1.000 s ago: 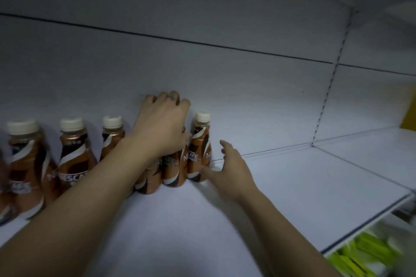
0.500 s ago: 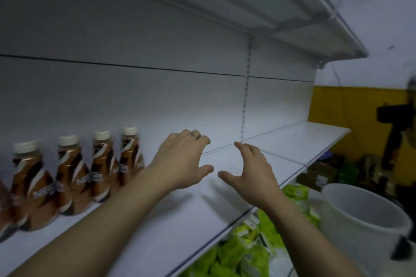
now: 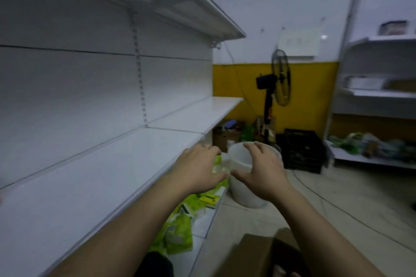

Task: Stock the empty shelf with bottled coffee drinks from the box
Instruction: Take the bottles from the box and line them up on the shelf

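Note:
The white shelf [image 3: 94, 175] runs along the left and shows bare in this view; the coffee bottles are out of frame. My left hand [image 3: 198, 170] hovers just past the shelf's front edge, fingers relaxed and holding nothing. My right hand [image 3: 263, 173] is beside it on the right, fingers spread and empty, in front of a white bucket. A brown cardboard box [image 3: 254, 254] sits on the floor at the bottom, partly hidden by my right forearm; its contents cannot be seen.
A white plastic bucket [image 3: 242, 193] stands on the floor by the shelf. Green packets [image 3: 180, 229] lie on the lower shelf. A black standing fan [image 3: 273, 87] and a black crate [image 3: 301, 153] stand by the yellow wall. Another shelf unit [image 3: 373, 96] is at the right.
The view has swung right, away from the bottles, which left the frame. Both hands pulled back off the shelf and now hang empty over the aisle near the bucket.

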Available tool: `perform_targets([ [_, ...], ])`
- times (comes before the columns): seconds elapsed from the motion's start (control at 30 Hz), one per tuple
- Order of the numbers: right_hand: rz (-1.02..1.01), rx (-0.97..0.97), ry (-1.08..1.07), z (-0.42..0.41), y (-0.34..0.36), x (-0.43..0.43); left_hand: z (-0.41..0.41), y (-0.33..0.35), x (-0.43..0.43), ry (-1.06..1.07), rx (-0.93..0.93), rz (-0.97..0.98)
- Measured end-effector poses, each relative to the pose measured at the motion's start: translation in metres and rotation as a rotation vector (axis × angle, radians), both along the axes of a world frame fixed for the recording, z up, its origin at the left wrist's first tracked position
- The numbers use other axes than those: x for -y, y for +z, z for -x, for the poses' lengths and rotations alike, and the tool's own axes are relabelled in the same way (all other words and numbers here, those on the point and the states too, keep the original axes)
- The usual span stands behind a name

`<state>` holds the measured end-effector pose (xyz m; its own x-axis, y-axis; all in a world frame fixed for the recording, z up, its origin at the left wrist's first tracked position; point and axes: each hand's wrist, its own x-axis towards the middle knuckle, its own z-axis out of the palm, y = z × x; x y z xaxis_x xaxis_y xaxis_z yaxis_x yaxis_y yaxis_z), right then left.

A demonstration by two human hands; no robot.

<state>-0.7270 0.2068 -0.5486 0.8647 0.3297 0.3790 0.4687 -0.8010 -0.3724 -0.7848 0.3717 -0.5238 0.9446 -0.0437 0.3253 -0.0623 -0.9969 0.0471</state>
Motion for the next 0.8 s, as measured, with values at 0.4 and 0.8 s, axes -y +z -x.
perform_targets([
  [0.4, 0.051, -0.247, -0.334, -0.016, -0.108, 0.13, -0.069, -0.097, 0.12, -0.254, -0.212, 0.13],
  [0.8, -0.077, -0.646, -0.431, -0.014, -0.268, 0.154, -0.096, -0.235, 0.167, -0.203, -0.592, 0.168],
])
